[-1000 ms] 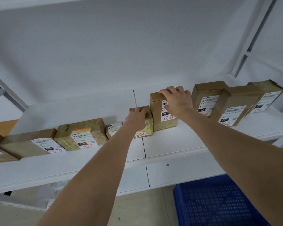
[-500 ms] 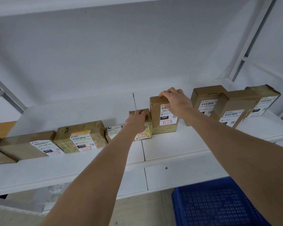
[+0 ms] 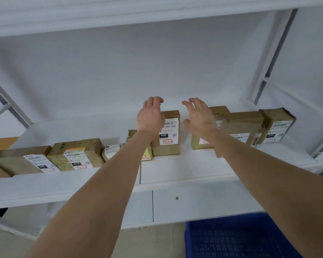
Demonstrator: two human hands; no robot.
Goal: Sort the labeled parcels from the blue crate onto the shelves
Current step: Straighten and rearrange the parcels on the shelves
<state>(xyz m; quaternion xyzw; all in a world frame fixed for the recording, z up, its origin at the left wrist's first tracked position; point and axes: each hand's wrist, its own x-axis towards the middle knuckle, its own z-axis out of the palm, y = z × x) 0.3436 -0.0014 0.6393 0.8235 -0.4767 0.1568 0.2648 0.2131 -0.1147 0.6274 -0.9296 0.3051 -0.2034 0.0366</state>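
A tall cardboard parcel (image 3: 169, 135) labeled 060 stands upright on the white shelf (image 3: 175, 170). Beside it on the left a smaller parcel (image 3: 147, 155) is mostly hidden by my left forearm. My left hand (image 3: 150, 116) hovers just left of the tall parcel with loosely curled fingers, holding nothing. On the other side, my right hand (image 3: 199, 116) is raised with relaxed, spread fingers, apart from it. The blue crate (image 3: 237, 237) sits on the floor at the lower right.
Several more labeled parcels line the shelf: two on the left (image 3: 76, 155), (image 3: 22, 161), a small flat one (image 3: 112, 149), and three on the right (image 3: 241, 131), (image 3: 276, 125), (image 3: 201, 142). A shelf board (image 3: 157, 19) hangs overhead. White uprights (image 3: 268, 58) frame the right side.
Both hands have let go of the two middle parcels and lifted away from them. The tall 060 parcel now stands free on the shelf.
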